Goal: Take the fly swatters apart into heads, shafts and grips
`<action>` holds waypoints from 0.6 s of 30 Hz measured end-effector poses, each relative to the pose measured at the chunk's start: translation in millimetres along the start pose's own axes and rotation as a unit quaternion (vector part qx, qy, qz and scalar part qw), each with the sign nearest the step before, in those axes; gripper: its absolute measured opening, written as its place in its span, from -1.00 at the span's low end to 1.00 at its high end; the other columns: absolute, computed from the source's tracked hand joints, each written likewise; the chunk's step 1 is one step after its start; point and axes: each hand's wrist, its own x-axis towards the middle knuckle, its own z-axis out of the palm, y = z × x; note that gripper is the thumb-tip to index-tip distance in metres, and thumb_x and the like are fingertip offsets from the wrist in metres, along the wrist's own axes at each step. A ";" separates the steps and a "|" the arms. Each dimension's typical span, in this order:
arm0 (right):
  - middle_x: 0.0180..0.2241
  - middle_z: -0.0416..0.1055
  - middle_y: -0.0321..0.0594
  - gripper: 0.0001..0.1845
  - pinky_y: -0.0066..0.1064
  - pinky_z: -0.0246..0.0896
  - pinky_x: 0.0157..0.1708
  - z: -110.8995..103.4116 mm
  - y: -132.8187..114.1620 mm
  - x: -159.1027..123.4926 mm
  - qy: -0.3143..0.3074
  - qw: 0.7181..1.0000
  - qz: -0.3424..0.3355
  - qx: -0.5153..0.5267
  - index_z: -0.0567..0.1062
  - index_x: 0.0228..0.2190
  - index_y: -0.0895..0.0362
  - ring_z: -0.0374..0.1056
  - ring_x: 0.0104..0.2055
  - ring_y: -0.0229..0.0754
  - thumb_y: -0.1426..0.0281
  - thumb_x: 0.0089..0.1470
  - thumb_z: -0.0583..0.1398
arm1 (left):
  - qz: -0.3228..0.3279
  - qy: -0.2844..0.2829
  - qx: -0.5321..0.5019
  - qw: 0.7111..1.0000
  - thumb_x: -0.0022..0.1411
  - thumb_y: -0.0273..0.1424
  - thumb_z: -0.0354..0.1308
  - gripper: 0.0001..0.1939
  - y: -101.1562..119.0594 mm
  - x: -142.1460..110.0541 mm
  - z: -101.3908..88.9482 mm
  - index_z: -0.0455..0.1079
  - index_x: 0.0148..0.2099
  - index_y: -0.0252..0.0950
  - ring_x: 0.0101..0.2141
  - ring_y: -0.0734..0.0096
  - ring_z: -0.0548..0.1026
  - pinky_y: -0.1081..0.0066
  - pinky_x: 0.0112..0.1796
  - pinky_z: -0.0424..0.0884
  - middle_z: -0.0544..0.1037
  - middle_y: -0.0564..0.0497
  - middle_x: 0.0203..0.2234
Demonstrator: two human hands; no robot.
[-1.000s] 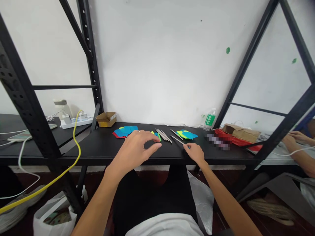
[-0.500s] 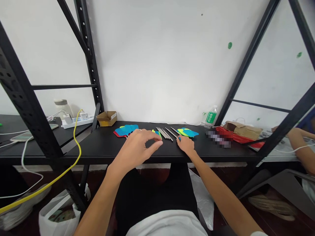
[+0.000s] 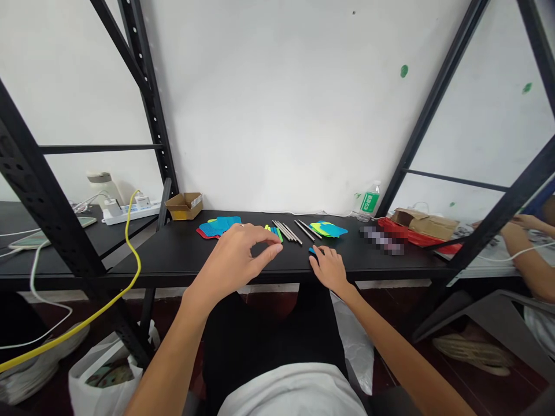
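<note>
Thin silver rods [image 3: 287,232] at 12 o'clock might roll if my half-open, empty left hand [image 3: 232,263] bumps them; right hand [image 3: 329,268], can't tell if it's gripping.

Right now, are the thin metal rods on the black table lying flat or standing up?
Lying flat: the thin metal rods rest along the black table, side by side, just beyond the left hand.

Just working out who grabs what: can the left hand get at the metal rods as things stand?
Probably yes. The left hand is just in front of the rods, with nothing standing between them on the black bench. The coloured strips lie beside the rods and don't seem to block the way.
</note>
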 end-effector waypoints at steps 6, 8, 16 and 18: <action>0.39 0.07 0.17 -0.28 -0.05 0.01 0.29 3.7 -17.4 -27.6 0.010 0.994 -0.107 -0.005 0.26 0.33 0.30 0.10 0.37 0.19 0.06 0.40 -0.12 | 0.000 0.005 0.016 1.000 0.41 -0.19 0.10 -0.75 0.4 1.1 -1.5 0.56 -0.16 -0.16 -0.24 0.31 0.55 0.31 -0.12 0.34 0.67 0.09 -0.23; 0.41 0.01 0.21 -0.22 -0.05 0.00 0.31 -1.7 -27.7 -28.0 -0.010 0.992 -0.129 0.005 0.26 0.32 0.32 0.05 0.40 0.22 0.00 0.39 -0.14 | 0.000 0.009 0.020 1.000 0.41 -0.19 0.10 -0.75 -0.1 0.9 -2.7 0.56 -0.17 -0.15 -0.24 0.31 0.55 0.31 -0.12 0.35 0.67 0.09 -0.24; 0.43 -0.13 0.30 -0.05 0.01 -0.02 0.34 -20.4 -83.5 -3.9 -0.109 0.968 -0.200 0.106 0.19 0.33 0.42 -0.12 0.46 0.25 -0.13 0.34 -0.19 | -0.005 0.024 0.014 1.000 0.41 -0.20 0.09 -0.74 -3.3 -0.5 -8.9 0.57 -0.15 -0.17 -0.31 0.34 0.53 0.34 -0.18 0.37 0.66 0.07 -0.26; 0.44 -0.17 0.29 -0.04 0.07 0.06 0.29 -16.7 -105.2 5.9 -0.156 0.956 -0.211 0.132 0.14 0.35 0.43 -0.17 0.47 0.25 -0.13 0.34 -0.19 | -0.009 0.026 0.007 1.000 0.41 -0.20 0.10 -0.75 -4.3 -1.0 -10.0 0.57 -0.15 -0.17 -0.31 0.34 0.53 0.34 -0.20 0.38 0.66 0.07 -0.25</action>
